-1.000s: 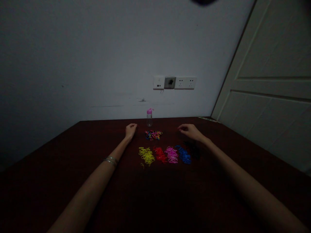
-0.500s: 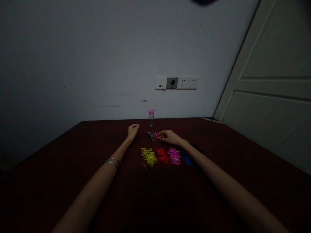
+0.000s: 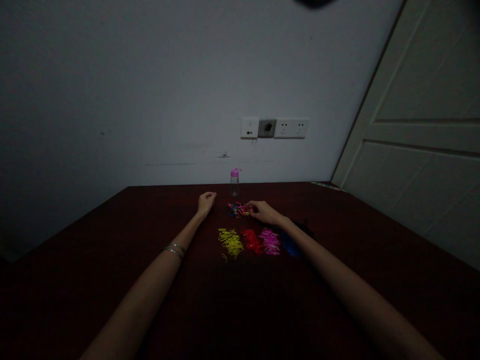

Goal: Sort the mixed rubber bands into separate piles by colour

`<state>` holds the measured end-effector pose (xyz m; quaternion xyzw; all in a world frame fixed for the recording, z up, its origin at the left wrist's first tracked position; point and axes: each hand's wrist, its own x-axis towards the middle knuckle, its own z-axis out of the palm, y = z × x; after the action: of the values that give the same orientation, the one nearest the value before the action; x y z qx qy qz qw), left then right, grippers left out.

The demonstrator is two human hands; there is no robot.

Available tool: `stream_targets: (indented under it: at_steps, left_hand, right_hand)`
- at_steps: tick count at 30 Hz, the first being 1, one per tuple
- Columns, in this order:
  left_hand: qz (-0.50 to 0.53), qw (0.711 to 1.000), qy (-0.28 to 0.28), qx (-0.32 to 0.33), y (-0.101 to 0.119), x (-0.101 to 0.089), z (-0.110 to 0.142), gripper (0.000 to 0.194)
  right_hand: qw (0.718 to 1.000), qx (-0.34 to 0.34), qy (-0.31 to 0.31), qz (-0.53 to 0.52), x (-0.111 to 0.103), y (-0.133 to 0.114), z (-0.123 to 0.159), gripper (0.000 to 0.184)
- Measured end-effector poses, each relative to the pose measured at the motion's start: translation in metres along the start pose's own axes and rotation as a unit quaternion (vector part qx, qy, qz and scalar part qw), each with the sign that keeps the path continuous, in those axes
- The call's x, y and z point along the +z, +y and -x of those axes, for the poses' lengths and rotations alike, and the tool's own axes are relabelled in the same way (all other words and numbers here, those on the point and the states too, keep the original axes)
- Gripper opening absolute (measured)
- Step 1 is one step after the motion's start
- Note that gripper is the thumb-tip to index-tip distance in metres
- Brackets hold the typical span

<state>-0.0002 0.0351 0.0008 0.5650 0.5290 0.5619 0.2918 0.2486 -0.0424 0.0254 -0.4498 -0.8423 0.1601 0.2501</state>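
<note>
My right hand [image 3: 263, 212] reaches from the right to a small heap of mixed-colour rubber bands [image 3: 236, 209]. Its fingertips touch the heap's right edge, thumb and forefinger slightly apart. My left hand [image 3: 206, 203] rests on the table left of that heap, fingers curled closed; whatever they hold, if anything, is hidden. Nearer to me lie sorted piles of yellow rubber bands [image 3: 231, 242], red rubber bands [image 3: 252, 241], pink rubber bands [image 3: 270, 241] and blue rubber bands [image 3: 289, 245]. My right forearm partly covers the blue pile. Dark bands [image 3: 305, 227] show faintly beyond that forearm.
Behind the mixed heap stands a clear bottle with a pink lid [image 3: 234, 183]. The dark red table [image 3: 168, 205] meets a pale wall with a row of sockets [image 3: 275, 128]. A panelled white door [image 3: 416, 130] is at the right. The scene is dim.
The right forefinger has stretched a little further left over the mixed heap, away from the thumb. My left hand stays in place. The whole view has shifted very slightly.
</note>
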Motion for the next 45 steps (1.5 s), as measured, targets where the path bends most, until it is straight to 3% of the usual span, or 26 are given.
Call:
stream_targets:
  at_steps: [11, 15, 19, 23, 26, 29, 32, 35, 37, 40, 43, 45]
  left_hand:
    - [0.006, 1.0, -0.011, -0.011, 0.008, -0.001, 0.007, 0.024]
    - [0.007, 1.0, -0.013, -0.005, 0.008, -0.001, 0.007, 0.025]
    - [0.014, 1.0, -0.015, -0.018, 0.006, -0.003, 0.005, 0.026]
    - [0.014, 0.999, -0.015, -0.037, 0.008, -0.007, 0.003, 0.027]
    - [0.003, 0.998, -0.046, -0.041, 0.017, -0.005, 0.004, 0.026]
    - [-0.032, 0.994, -0.104, -0.018, 0.03, -0.001, 0.007, 0.022]
    - [-0.102, 0.969, -0.226, 0.012, 0.042, 0.001, 0.01, 0.019]
    - [-0.163, 0.914, -0.367, 0.053, 0.051, 0.0, 0.015, 0.013]
    - [-0.192, 0.887, -0.414, 0.071, 0.057, 0.0, 0.019, 0.009]
    - [-0.206, 0.885, -0.411, 0.075, 0.063, 0.002, 0.026, 0.007]
    - [-0.182, 0.904, -0.376, 0.088, 0.066, 0.005, 0.031, 0.01]
    - [-0.184, 0.903, -0.377, 0.093, 0.065, 0.006, 0.031, 0.011]
  right_hand:
    - [0.996, 0.029, -0.07, -0.047, -0.049, -0.018, 0.011, 0.041]
    - [0.996, 0.018, -0.063, -0.068, -0.057, -0.031, 0.011, 0.041]
    - [0.988, -0.023, -0.105, -0.11, -0.043, -0.054, 0.007, 0.041]
    - [0.972, -0.051, -0.186, -0.133, -0.01, -0.077, 0.005, 0.042]
    - [0.961, -0.074, -0.234, -0.13, 0.011, -0.085, 0.004, 0.043]
    - [0.958, -0.091, -0.248, -0.113, 0.014, -0.086, 0.003, 0.042]
    - [0.963, -0.083, -0.225, -0.125, -0.008, -0.086, 0.005, 0.037]
    - [0.975, -0.045, -0.163, -0.146, -0.043, -0.081, 0.009, 0.031]
    - [0.982, -0.007, -0.107, -0.158, -0.065, -0.072, 0.014, 0.027]
    - [0.985, 0.043, -0.012, -0.164, -0.089, -0.045, 0.021, 0.03]
    - [0.986, 0.077, 0.0, -0.146, -0.101, -0.012, 0.025, 0.028]
    - [0.987, 0.091, 0.001, -0.134, -0.106, 0.009, 0.027, 0.029]
